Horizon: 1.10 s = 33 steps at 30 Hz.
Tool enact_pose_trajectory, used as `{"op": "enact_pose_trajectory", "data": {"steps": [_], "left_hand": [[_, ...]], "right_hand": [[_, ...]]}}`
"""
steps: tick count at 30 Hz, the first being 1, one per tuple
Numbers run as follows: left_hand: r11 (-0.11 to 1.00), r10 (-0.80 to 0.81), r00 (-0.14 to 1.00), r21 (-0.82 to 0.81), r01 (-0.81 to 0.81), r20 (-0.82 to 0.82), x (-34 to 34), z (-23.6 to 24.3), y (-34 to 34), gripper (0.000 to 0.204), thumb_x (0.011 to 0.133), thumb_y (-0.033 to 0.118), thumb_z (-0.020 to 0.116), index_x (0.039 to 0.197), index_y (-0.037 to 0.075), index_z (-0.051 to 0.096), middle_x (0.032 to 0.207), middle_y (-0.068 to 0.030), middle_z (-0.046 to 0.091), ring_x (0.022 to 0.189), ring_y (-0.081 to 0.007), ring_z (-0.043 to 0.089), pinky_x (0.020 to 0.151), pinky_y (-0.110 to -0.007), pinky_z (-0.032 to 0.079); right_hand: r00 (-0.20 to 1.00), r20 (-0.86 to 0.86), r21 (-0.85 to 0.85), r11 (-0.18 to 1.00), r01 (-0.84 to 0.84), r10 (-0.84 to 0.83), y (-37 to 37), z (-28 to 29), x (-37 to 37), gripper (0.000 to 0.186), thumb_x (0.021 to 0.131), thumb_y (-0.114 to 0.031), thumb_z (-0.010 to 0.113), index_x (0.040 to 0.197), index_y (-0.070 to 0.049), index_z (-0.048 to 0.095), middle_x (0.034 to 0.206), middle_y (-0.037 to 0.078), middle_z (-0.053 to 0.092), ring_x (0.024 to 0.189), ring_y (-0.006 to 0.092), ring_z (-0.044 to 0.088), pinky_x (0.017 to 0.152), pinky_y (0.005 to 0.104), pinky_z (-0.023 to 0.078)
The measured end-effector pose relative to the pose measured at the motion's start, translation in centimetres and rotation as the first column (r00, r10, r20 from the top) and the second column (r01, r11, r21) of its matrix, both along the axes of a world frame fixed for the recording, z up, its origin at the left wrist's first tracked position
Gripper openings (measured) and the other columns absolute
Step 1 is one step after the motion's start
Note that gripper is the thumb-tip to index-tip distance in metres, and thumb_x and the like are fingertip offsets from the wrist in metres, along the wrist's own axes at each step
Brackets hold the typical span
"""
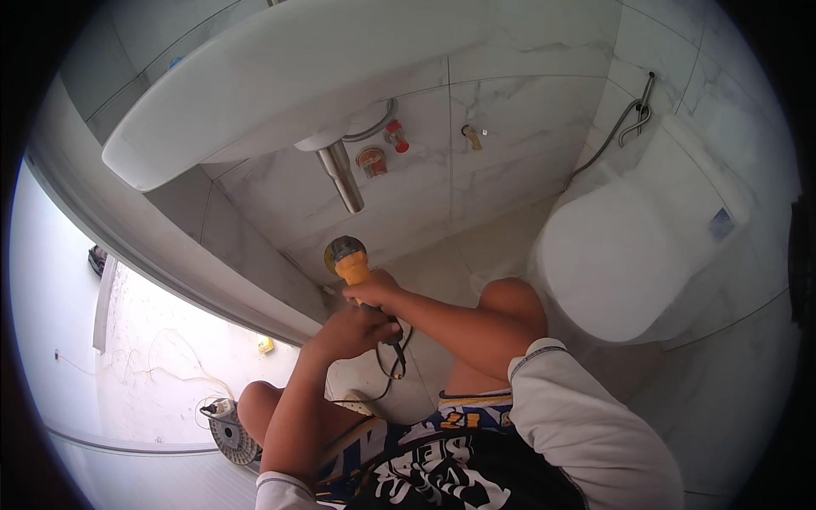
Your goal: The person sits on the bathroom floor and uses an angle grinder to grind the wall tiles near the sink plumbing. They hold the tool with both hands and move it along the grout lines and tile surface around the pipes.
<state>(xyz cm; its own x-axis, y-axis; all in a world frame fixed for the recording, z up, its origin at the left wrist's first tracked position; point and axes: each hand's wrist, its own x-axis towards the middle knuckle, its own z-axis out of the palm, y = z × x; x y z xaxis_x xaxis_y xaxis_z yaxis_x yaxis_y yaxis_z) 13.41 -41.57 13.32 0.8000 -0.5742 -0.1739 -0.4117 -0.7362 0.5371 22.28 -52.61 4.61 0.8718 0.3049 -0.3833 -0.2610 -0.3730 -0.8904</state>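
Your right hand point(376, 289) and left hand point(344, 331) wrap closed around the yellow grinder point(352, 269) at frame centre. Its cord point(400, 361), looping loosely between your knees point(512, 299), could snag there and wrench the tool off line.

The power tool point(350, 267) has a yellow housing that looks like smooth, matt plastic, with a darker, metallic-looking head; its black cord point(389, 391) seems rubbery. The basin point(340, 68) looks like smooth white ceramic with a soft gloss, and the drainpipe point(342, 177) beneath it is shiny, polished metal. The wall tiles point(527, 110) look smooth and lightly glossy, the floor point(433, 268) duller. Wrinkled, see-through plastic film point(586, 191) covers the smooth white toilet point(608, 263). The white sleeve point(586, 416) and black shirt point(527, 476) are matt cloth
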Motion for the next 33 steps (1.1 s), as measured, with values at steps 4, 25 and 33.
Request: {"op": "enact_pose_trajectory", "data": {"steps": [4,25,33], "left_hand": [[0.843,0.049,0.997,-0.538,-0.009,0.061,0.8,1.4,-2.8,0.023,0.093,0.019,0.057,0.109,0.002,0.059,0.083,-0.0099,0.067,0.075,-0.0184,0.066,0.07,-0.029,0.051],[0.347,0.401,0.799,-0.733,-0.585,-0.448,28.6,-0.6,-27.1,0.064,0.089,0.006,0.052,0.148,0.018,0.029,0.113,-0.0059,0.06,0.084,-0.0154,0.058,0.066,-0.028,0.043],[0.355,0.433,0.73,-0.644,-0.678,-0.529,29.0,-1.4,-27.9,0.043,0.092,0.014,0.045,0.135,0.009,0.047,0.108,-0.0063,0.063,0.08,-0.0144,0.058,0.063,-0.026,0.042]], "right_hand": [[0.979,0.193,0.327,0.937,-0.124,0.062,-0.1,-4.0,0.6,0.043,0.072,-0.034,0.071,0.096,0.0,0.063,0.092,0.013,0.066,0.08,0.0198,0.064,0.07,0.0295,0.05],[0.968,0.217,0.132,0.978,-0.16,0.129,-2.8,2.4,-0.9,0.059,0.086,-0.048,0.057,0.13,-0.011,0.05,0.125,0.01,0.059,0.118,0.0248,0.056,0.093,0.0385,0.047],[0.987,0.154,0.194,0.979,-0.068,0.038,-3.3,2.5,-0.4,0.059,0.082,-0.049,0.061,0.127,-0.012,0.054,0.125,0.008,0.06,0.117,0.0233,0.056,0.093,0.0367,0.047]]}}
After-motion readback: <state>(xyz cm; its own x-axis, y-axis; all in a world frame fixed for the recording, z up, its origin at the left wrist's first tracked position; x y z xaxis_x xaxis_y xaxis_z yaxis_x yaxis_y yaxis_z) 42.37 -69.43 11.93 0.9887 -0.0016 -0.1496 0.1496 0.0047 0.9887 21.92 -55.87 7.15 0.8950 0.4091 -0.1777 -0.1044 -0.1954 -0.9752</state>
